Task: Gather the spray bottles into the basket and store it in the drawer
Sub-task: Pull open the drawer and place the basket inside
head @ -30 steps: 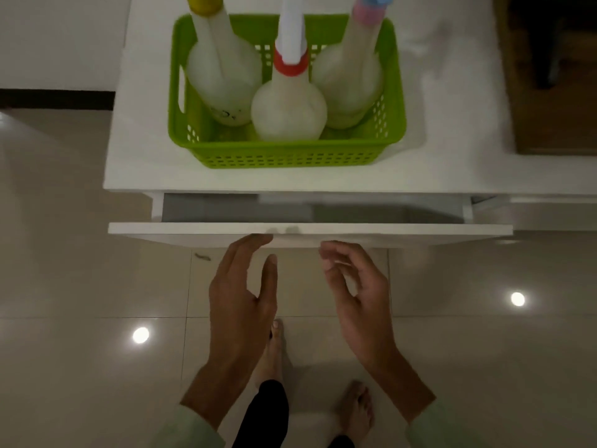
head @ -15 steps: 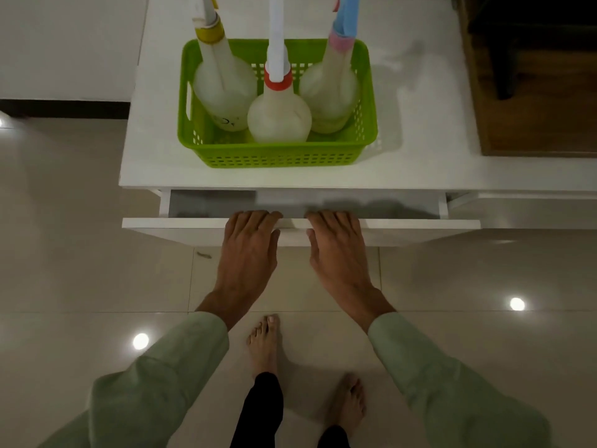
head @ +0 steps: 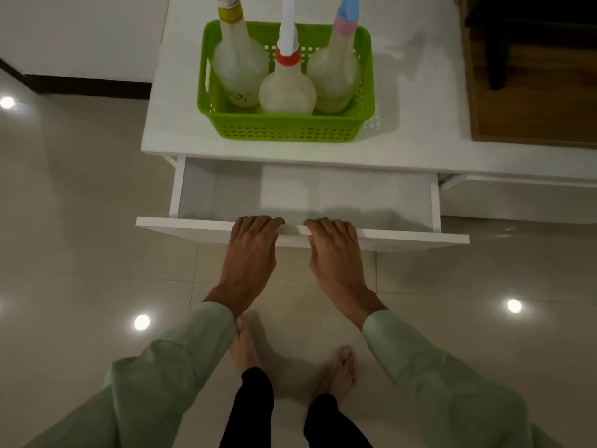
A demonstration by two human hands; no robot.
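While both the left hand (head: 250, 250) and right hand (head: 336, 253) grip the drawer (head: 193, 226) front, the stiff, probably bottle-heavy basket (head: 287, 129) looks best lifted by its two side rims.

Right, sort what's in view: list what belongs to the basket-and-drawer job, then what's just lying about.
Job:
green basket
yellow-collared spray bottle
red-collared spray bottle
pink-collared spray bottle
open drawer
left hand and right hand, on the drawer front

Lying about:
brown wooden furniture
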